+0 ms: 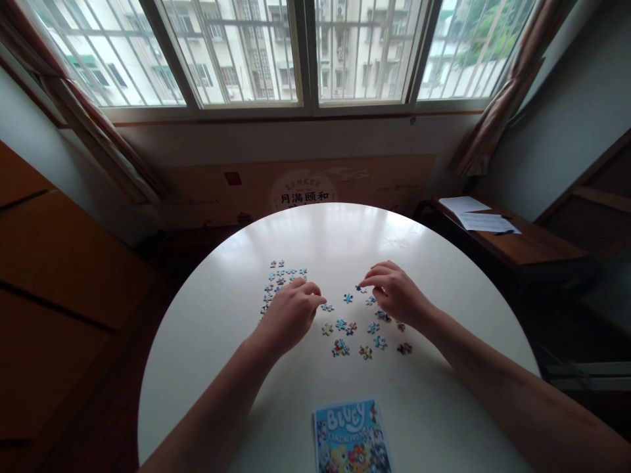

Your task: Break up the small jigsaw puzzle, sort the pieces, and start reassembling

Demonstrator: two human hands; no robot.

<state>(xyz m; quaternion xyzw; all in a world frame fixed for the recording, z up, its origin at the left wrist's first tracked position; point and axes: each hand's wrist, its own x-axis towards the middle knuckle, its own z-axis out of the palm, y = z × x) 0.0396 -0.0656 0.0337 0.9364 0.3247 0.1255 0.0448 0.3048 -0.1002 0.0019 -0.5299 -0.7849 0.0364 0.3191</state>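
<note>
Small jigsaw puzzle pieces lie on a white round table (207,368). My left hand (293,309) is over the right side of a group of pieces set in rough rows; its fingers curl downward and its thumb tip is close to a loose puzzle piece (327,307). Whatever those fingers may hold is hidden. With thumb and fingertips together, my right hand (394,289) grips a dark blue puzzle piece (359,288) at the far side of the scattered pieces. A light blue puzzle piece (348,298) lies between the hands.
Several loose pieces, among them a yellow-green one (327,329), are spread nearer me. A blue "Bluey" picture card or box (351,437) lies at the table's near edge. Beyond on the right, papers (486,222) rest on a wooden side table (537,246). Windows stand behind.
</note>
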